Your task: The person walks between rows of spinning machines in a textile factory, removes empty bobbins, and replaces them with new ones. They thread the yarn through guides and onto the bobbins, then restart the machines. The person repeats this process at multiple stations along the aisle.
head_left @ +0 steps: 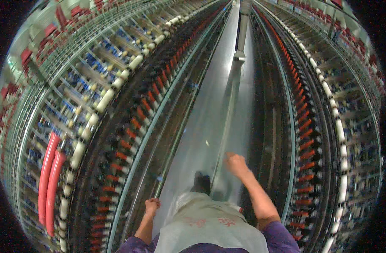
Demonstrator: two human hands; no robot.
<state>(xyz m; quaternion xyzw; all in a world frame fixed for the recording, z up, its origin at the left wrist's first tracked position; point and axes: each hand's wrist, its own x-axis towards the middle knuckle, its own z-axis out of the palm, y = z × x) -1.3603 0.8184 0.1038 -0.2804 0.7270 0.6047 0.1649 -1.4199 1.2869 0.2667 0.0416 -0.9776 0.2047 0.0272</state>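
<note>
My right hand (pixel 235 163) is held out ahead of my body, over the grey aisle floor (pixel 201 114). Its fingers look curled in, with nothing visible in them, and the hand is a little blurred. Lower and to the left is my left hand (pixel 151 206), close to my side. Its fingers are loosely bent, slightly apart, and hold nothing that I can see. Neither hand touches the machines. A pale apron (pixel 209 225) covers my front, and one dark shoe (pixel 202 182) shows below it.
Long spinning frames line both sides, with rows of red-orange bobbins (pixel 125 144) and white rollers (pixel 344 168). Two pink-red tubes (pixel 53 185) lie on the left frame. Farther up the aisle, a grey vertical duct (pixel 240 46) reaches down to the floor.
</note>
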